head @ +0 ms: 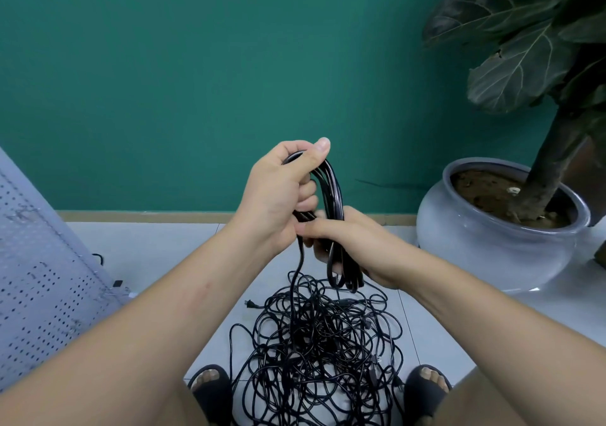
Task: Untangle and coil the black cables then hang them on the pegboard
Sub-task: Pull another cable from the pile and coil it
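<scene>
The left hand (278, 192) is gripping the top of a coiled bundle of glossy black cable (334, 189), curling round its loops; the right hand (357, 248) is clasping its lower part. One strand (300, 261) is hanging into the tangled heap of thin black cables (314, 353) on the pale tiled floor (157, 251), a grey perforated pegboard (39, 278) standing to the left.

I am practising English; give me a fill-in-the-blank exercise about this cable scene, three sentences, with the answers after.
1. The left hand grips the ____ of the coiled black cable, and the right hand holds it lower down.
2. The tangled pile of black cables lies on the white tiled floor between the person's two ____.
3. The pale perforated pegboard stands at the ____ edge of the view.
Missing words: top; feet; left.
</scene>
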The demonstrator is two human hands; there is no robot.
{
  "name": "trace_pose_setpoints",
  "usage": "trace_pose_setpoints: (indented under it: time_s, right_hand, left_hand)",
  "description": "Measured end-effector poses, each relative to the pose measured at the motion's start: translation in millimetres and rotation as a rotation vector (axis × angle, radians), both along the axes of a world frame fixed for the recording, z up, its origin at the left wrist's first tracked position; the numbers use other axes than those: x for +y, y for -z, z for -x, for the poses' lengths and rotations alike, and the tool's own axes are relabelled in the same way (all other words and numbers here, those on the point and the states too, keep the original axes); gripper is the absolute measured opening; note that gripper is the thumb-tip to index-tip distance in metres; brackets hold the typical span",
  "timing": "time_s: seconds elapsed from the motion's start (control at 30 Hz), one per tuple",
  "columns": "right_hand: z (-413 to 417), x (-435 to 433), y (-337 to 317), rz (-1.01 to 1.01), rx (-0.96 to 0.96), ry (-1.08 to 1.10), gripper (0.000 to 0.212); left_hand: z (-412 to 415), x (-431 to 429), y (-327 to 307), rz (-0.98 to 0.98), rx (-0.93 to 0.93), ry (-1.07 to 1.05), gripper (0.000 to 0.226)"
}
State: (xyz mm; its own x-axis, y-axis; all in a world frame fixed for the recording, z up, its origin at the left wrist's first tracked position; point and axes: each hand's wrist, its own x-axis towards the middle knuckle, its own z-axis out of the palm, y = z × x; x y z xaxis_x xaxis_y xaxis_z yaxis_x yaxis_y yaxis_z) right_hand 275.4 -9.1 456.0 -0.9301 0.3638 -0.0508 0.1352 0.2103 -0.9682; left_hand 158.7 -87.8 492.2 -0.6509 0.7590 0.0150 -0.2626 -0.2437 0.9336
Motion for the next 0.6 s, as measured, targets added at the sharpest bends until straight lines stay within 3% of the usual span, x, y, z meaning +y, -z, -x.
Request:
trace_pose_setpoints:
  time_s: [0.27,0.37,0.6]
  right_hand:
    - [4.0,1.5,3.0,-0.075,0.083,0.023,0.015]
    - [3.9,2.0,5.6,0.077,0.127,-0.061,0.006]
    - [0.6,6.7,4.9,0.034,0.074,0.051,0.013]
  left_hand:
    - [1.8,4.4,-5.9,-0.028,0.106,0.030,0.025]
    - [3.2,5.1,-5.8,-0.037,0.135,0.021,0.027]
    - [7.0,9.3,-1.1,0.021,0.260,0.008,0.038]
